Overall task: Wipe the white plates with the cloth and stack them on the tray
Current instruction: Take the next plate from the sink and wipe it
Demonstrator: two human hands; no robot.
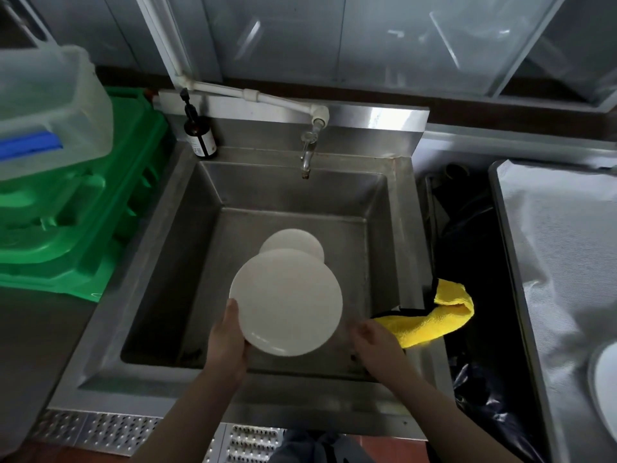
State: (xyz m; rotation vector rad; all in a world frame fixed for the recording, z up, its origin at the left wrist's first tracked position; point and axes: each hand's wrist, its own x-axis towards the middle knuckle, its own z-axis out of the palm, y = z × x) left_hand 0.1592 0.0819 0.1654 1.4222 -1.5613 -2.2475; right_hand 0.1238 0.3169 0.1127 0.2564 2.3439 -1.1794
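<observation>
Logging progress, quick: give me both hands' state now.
Left hand: holding the round white plate by its rim.
Right hand: gripping the yellow microfibre cloth.

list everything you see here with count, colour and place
white plates: 2 at the sink, one held, one behind it in the basin
plate on tray: 1, white, far right, cut off
cloth: 1, yellow, sink's right rim
sink: 1, steel, centre
tap: 1, metal, above basin
bottle: 1, dark, back left rim
crates: green, left
tray: 1, grey, right
left hand: holds plate's edge
right hand: grips cloth
</observation>
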